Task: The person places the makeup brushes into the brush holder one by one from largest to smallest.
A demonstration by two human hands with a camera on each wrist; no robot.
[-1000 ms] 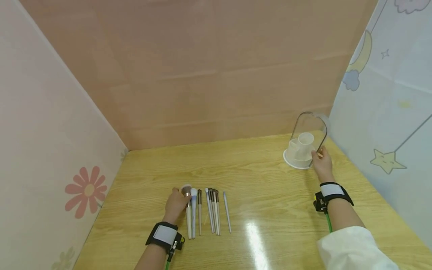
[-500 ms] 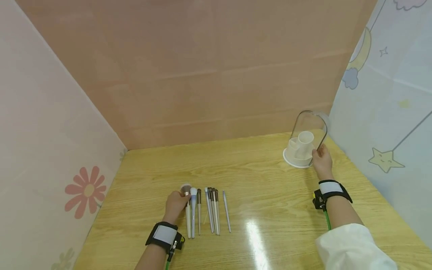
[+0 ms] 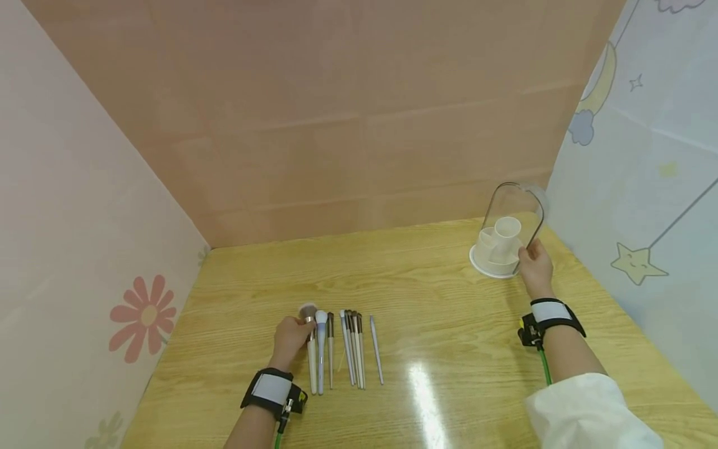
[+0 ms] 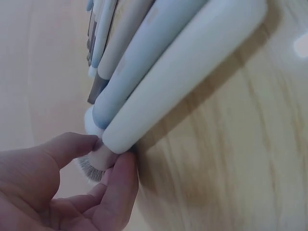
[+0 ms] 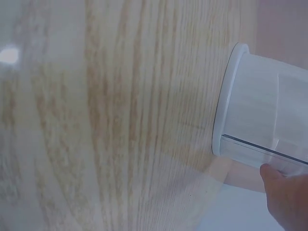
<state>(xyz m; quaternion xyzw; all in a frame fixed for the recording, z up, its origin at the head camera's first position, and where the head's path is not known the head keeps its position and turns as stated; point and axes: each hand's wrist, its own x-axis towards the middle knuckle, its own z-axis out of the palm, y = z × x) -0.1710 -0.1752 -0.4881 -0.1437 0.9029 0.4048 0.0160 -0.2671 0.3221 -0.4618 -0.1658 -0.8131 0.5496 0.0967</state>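
My left hand (image 3: 290,340) pinches the thick makeup brush (image 3: 312,368) by its metal collar, between thumb and fingers. This brush lies at the left end of a row on the table, its fluffy head pointing away from me. Right beside it is a white-headed makeup brush (image 3: 321,349). At the far right stands a round white brush holder (image 3: 493,267) with cups inside and a clear arched cover (image 3: 512,198). My right hand (image 3: 536,271) grips the cover's right edge; the thumb shows in the right wrist view, while the other fingers are mostly hidden.
More slim brushes (image 3: 359,358) lie side by side, with one pale thin stick (image 3: 377,349) apart to their right. The wooden table (image 3: 437,299) meets a brown backdrop (image 3: 359,156) behind and printed panels left and right.
The thick brush and left hand have shifted very slightly left, opening a small gap from the white-headed brush. The right hand stays at the cover.
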